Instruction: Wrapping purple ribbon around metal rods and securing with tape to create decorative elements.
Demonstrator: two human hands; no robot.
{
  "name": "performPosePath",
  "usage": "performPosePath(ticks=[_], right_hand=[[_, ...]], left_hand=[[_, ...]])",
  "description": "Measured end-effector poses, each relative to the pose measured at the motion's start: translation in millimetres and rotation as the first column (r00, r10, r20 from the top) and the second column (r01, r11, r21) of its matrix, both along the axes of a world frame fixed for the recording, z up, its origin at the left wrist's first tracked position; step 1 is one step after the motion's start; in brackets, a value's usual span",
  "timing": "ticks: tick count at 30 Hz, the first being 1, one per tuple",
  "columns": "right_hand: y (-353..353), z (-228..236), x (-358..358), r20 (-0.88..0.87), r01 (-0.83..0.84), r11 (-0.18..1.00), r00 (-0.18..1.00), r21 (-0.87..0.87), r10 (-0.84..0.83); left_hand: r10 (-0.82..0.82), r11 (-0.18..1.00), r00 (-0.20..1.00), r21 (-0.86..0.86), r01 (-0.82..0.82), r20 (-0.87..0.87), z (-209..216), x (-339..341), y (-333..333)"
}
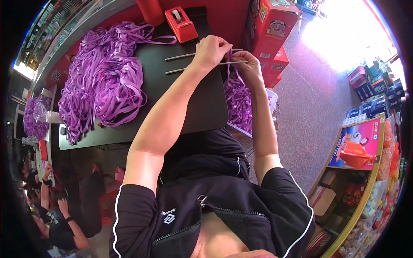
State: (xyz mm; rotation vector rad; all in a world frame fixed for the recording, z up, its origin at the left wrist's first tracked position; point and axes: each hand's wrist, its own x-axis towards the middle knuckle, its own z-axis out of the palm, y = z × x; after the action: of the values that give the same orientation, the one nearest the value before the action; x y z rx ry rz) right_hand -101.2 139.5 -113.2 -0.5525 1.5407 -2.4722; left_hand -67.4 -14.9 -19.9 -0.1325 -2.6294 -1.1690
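Over the right end of the dark table (193, 109), my left hand (209, 52) is closed in a pinch on a thin purple ribbon (229, 53). Close by on the right, my right hand (251, 69) has its fingers bent together at the same ribbon; its fingertips are partly hidden. Two slim metal rods (175, 71) run left to right at the hands, one passing behind my left hand and the other reaching my right fingers. Below the hands, ribbon strands hang toward a pale crate (272, 101) full of tangled purple ribbon (239, 105).
A large heap of purple ribbon (116, 81) covers the table's left part. A red tape dispenser (181, 26) and a red cylinder (150, 10) stand at the back. Red cartons (273, 30) stack beyond the crate. Shelves with goods (357, 172) line the right; another person (64, 228) is lower left.
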Motion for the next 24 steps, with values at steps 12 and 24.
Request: performPosePath(ticks=[12, 24], right_hand=[[-14.9, -5.9, 6.3, -0.054, 0.062, 0.998, 0.997, -0.004, -0.062], [-11.0, 0.1, -4.3, -0.254, 0.109, 0.918, 0.967, 0.382, -0.009]], left_hand=[[-0.107, 0.994, 0.99, 0.002, 0.107, -0.09, -8.2, -1.2, -14.8], [-0.092, 0.987, 0.963, -0.152, 0.055, -0.254, -24.5, -9.1, -19.9]])
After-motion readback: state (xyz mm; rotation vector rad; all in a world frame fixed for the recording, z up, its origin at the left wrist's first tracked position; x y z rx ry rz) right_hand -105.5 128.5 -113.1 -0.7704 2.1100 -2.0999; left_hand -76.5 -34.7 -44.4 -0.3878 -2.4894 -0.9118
